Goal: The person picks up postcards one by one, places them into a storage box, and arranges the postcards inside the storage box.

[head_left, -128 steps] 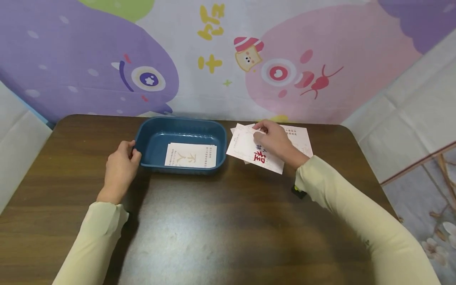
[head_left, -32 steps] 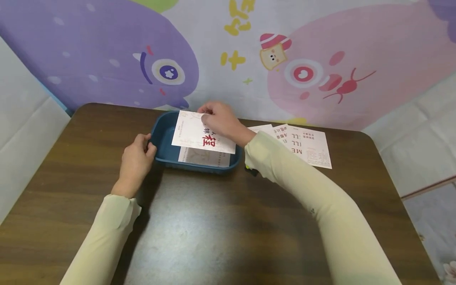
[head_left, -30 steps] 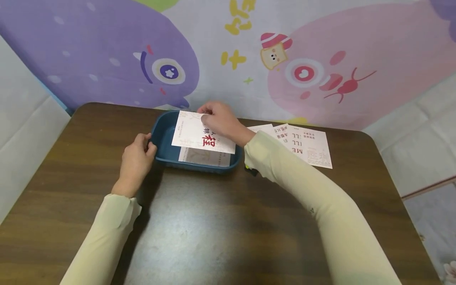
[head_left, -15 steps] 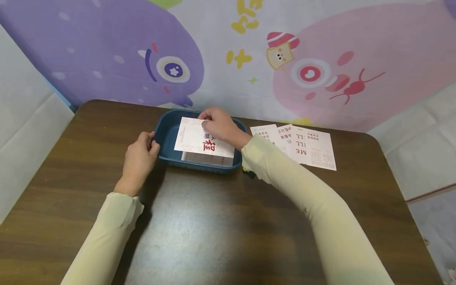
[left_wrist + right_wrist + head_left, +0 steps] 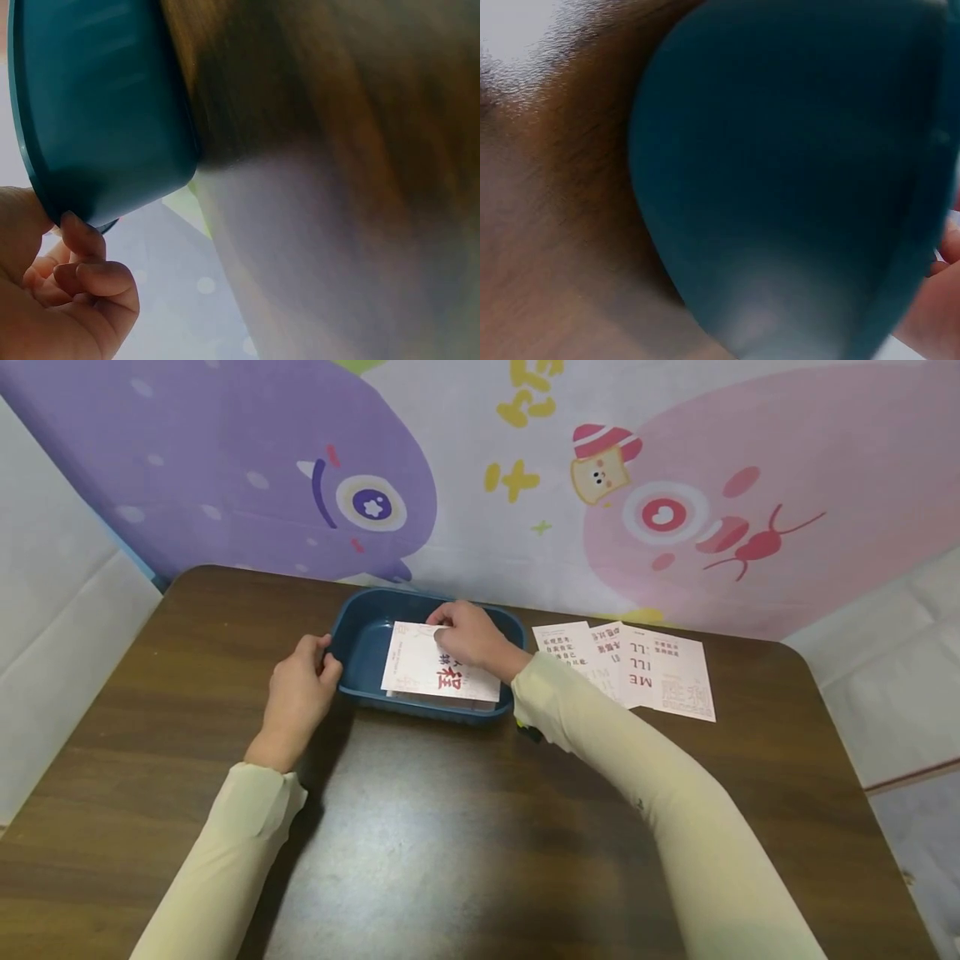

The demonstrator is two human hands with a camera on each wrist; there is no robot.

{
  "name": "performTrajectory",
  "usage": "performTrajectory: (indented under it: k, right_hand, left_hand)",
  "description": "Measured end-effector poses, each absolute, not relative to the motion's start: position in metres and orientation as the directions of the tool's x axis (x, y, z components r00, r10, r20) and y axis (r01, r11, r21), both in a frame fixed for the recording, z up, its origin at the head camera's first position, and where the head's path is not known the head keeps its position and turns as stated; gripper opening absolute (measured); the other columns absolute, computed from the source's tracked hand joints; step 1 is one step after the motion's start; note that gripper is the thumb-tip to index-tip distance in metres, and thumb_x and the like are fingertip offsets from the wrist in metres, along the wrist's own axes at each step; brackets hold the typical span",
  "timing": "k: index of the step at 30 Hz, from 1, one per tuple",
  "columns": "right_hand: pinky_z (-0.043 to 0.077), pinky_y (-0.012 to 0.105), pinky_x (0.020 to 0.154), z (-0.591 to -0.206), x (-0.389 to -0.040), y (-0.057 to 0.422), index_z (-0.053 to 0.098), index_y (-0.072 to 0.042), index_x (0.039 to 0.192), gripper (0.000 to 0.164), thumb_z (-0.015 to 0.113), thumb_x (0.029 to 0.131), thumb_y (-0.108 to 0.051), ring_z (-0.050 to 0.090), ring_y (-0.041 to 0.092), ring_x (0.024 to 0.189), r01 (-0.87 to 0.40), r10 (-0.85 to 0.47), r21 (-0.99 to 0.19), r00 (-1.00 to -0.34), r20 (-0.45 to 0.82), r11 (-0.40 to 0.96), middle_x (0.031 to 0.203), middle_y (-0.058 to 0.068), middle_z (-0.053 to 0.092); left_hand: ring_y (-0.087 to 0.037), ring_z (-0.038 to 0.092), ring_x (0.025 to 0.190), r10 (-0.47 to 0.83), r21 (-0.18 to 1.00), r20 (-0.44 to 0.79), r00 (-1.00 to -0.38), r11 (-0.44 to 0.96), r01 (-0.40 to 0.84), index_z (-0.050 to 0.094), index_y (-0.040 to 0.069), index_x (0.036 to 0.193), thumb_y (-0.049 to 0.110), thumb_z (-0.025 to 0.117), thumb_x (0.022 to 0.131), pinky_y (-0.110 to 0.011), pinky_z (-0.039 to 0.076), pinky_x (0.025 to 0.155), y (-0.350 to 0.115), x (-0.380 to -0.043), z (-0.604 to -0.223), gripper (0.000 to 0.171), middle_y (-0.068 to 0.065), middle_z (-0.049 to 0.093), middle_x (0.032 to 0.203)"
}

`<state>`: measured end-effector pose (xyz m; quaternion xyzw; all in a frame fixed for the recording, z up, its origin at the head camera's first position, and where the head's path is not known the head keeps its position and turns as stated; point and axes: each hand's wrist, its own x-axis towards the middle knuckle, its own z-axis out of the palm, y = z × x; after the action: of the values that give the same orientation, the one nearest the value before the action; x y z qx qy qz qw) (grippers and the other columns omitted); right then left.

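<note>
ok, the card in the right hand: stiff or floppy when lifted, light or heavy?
Probably fairly stiff: the card, pinched near its far edge by the right hand, shows no clear sag. Likely light, as it looks thin. That thinness suggests it might bend under a push.

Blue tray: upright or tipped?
Upright: in the head view the tray opens upward; in the left wrist view its base meets the table.

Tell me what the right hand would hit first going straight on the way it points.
Most likely the tray, at its back rim, just beyond the right hand pinching the card. Height is hard to judge; if it cleared the rim, the backdrop would come first.
</note>
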<state>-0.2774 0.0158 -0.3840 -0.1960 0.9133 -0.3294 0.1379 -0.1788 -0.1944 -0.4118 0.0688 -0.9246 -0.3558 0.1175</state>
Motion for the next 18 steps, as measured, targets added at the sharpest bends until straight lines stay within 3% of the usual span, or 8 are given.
performTrajectory:
  k: [10,18]
  right_hand:
    - [0.047,0.044,0.095,-0.398,-0.278,0.015,0.064,0.000,0.119,0.035,0.049,0.090,-0.011,0.050,0.024,0.097,-0.271,-0.462,-0.620,-0.871,-0.167,0.736,0.119,0.017,0.061]
    - [0.043,0.039,0.083,-0.408,-0.280,0.014,0.063,0.001,0.119,0.036,0.050,0.088,-0.009,0.047,0.024,0.090,-0.293,-0.494,-0.605,-0.848,-0.194,0.741,0.110,0.017,0.062]
  left_hand:
    - [-0.037,0.052,0.072,-0.207,0.675,0.194,-0.959,0.737,-0.022,0.057,-0.012,0.119,0.008,0.046,0.091,-0.052,0.045,0.069,-0.195,-0.179,-0.412,0.036,-0.032,0.067,0.092]
    - [-0.037,0.051,0.072,-0.207,0.672,0.192,-0.959,0.740,-0.025,0.057,-0.012,0.120,0.007,0.045,0.091,-0.053,0.045,0.070,-0.196,-0.179,-0.413,0.036,-0.032,0.067,0.090]
